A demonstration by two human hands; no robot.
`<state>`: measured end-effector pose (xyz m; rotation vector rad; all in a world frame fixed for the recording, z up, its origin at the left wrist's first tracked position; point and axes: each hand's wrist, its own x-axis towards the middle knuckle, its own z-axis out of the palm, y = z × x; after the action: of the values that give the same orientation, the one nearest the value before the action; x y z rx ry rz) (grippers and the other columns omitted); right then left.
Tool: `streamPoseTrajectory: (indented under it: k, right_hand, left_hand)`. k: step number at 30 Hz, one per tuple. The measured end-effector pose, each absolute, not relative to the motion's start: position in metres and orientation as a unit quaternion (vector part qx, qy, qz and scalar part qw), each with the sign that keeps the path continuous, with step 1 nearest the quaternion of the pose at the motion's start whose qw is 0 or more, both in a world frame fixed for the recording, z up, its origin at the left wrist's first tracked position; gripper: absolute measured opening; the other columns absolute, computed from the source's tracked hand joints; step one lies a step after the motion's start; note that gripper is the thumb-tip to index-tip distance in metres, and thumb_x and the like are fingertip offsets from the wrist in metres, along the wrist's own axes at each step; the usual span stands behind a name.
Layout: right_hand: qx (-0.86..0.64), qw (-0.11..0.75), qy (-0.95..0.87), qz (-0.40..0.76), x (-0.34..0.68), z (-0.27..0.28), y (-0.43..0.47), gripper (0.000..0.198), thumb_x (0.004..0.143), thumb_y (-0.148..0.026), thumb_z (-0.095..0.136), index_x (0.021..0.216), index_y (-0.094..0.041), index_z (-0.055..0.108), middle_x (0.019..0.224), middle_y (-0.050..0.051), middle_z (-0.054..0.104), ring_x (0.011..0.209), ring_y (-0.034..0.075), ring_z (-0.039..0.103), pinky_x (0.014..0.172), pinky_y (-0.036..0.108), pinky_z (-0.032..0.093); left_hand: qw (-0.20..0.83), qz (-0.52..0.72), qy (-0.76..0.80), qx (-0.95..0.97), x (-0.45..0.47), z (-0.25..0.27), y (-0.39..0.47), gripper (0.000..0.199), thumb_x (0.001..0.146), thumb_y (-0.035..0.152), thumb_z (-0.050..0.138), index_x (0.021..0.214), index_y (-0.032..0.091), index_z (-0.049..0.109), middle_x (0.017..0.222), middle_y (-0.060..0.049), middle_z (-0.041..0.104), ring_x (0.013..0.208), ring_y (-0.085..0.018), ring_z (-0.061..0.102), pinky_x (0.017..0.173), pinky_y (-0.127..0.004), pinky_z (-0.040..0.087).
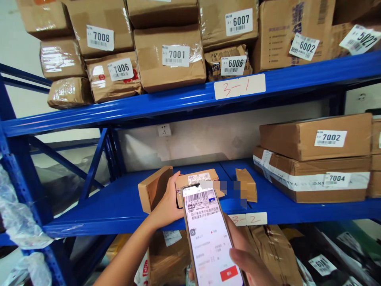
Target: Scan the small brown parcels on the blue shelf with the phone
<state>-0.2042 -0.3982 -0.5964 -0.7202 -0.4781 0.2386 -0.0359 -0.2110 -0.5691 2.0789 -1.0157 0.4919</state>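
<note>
Gripping a small cardboard parcel (196, 183) on the middle shelf (119, 202) of a blue steel rack, the person's left hand (168, 204) is clasping the box's near left edge, fingers curled against its side. That grip is steadying the parcel so its printed shipping label is facing upward. The right hand (247, 258) is clenching a smartphone (208, 234) from below, thumb lying along the right edge of the screen, which is showing a barcode, lines of text and a red button. The phone is hovering just in front of the parcel, partly covering it. Just beside the left hand, a second small box (153, 186) is standing tilted on the same shelf, and a third brown packet (247, 183) is lying to the right of the held parcel. Farther right, two flat cartons labelled 7002 (315, 137) and 7004 (312, 178) are sitting stacked. Handwritten tags reading 3-1 (239, 86) and 3-2 (248, 219) are sticking to the shelf beams. Overhead, the upper shelf (327, 73) is carrying taped cartons numbered 7008, 7006, 7001, 6007, 6006 and 6002.
</note>
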Motion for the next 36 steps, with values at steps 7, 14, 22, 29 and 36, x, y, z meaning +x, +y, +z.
streamPoseTrajectory:
  k: [7, 14, 22, 29, 36]
  right_hand:
    - [-0.490, 0.826, -0.256, 0.107, -0.197, -0.604, -0.416, 0.115, 0.068, -0.016, 0.069, 0.149, -0.030, -0.011, 0.109, 0.008, 0.071, 0.078, 0.023, 0.070, 0.059, 0.028, 0.052]
    - [-0.527, 0.807, -0.257, 0.074, -0.198, -0.604, -0.418, 0.106, 0.076, -0.024, 0.067, 0.148, -0.030, -0.010, 0.111, 0.011, 0.070, 0.083, 0.026, 0.071, 0.054, 0.028, 0.055]
    - [-0.543, 0.801, -0.242, 0.074, -0.202, -0.605, -0.416, 0.105, 0.076, -0.030, 0.070, 0.148, -0.031, -0.007, 0.110, 0.010, 0.070, 0.076, 0.021, 0.070, 0.056, 0.025, 0.053]
    - [-0.543, 0.804, -0.231, 0.076, -0.203, -0.605, -0.415, 0.111, 0.075, -0.035, 0.072, 0.148, -0.033, -0.011, 0.112, 0.009, 0.068, 0.076, 0.019, 0.069, 0.058, 0.024, 0.052]
    - [-0.547, 0.801, -0.234, 0.066, -0.200, -0.603, -0.416, 0.110, 0.076, -0.035, 0.071, 0.148, -0.030, -0.012, 0.115, 0.012, 0.066, 0.074, 0.020, 0.069, 0.055, 0.025, 0.051]
  left_hand:
    - [0.347, 0.197, -0.401, 0.825, -0.037, -0.565, -0.212, 0.110, 0.064, 0.015, 0.072, 0.148, 0.022, 0.001, 0.149, -0.016, 0.022, 0.138, -0.029, 0.030, 0.115, -0.049, 0.025]
    - [0.346, 0.200, -0.413, 0.818, -0.036, -0.566, -0.212, 0.107, 0.062, 0.008, 0.066, 0.148, 0.024, 0.003, 0.148, -0.013, 0.023, 0.139, -0.027, 0.028, 0.117, -0.047, 0.023]
    - [0.350, 0.201, -0.414, 0.816, -0.035, -0.566, -0.213, 0.108, 0.062, 0.008, 0.067, 0.148, 0.024, 0.003, 0.149, -0.014, 0.023, 0.138, -0.028, 0.029, 0.116, -0.048, 0.025]
    - [0.347, 0.203, -0.408, 0.819, -0.034, -0.569, -0.211, 0.110, 0.060, 0.007, 0.067, 0.147, 0.028, 0.003, 0.149, -0.010, 0.021, 0.139, -0.027, 0.027, 0.117, -0.046, 0.023]
    - [0.347, 0.197, -0.406, 0.823, -0.034, -0.566, -0.211, 0.110, 0.059, 0.007, 0.066, 0.147, 0.028, 0.003, 0.149, -0.009, 0.022, 0.139, -0.026, 0.027, 0.118, -0.045, 0.022]
